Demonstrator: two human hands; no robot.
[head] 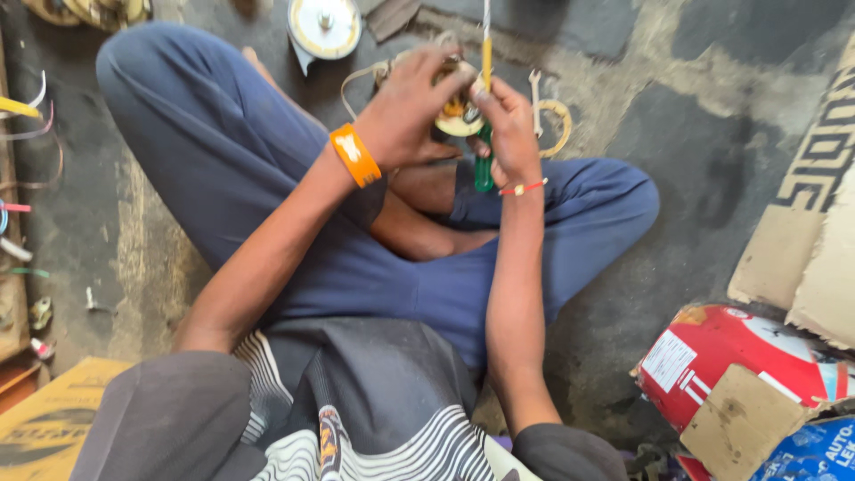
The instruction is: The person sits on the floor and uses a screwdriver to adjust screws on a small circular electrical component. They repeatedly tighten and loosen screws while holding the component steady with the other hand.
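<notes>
1. Left hand (411,111), with an orange rubber wristband (355,155) on its wrist: fingers curled closed over a small round motor part with copper windings and a pale rim (459,114), holding it above the crossed legs, at 12 o'clock from the person's lap.
2. Right hand (509,134), with a thin red thread bracelet (523,188) on its wrist: closed around a screwdriver with a yellow shaft section and green handle (485,67); the tool stands nearly upright, its green end showing below the hand at 6 o'clock, its upper end passing out of the top edge.
3. The screwdriver lies against the round motor part at that part's 3 o'clock side.
4. A silver open-ended spanner (535,98) rests on the grey concrete floor (712,134), at 3 o'clock from the right hand.
5. A white round metal cover with a central hub (324,27) lies at 11 o'clock from the left hand.
6. A red printed carton with torn brown cardboard flaps (721,356) sits at 4 o'clock.
</notes>
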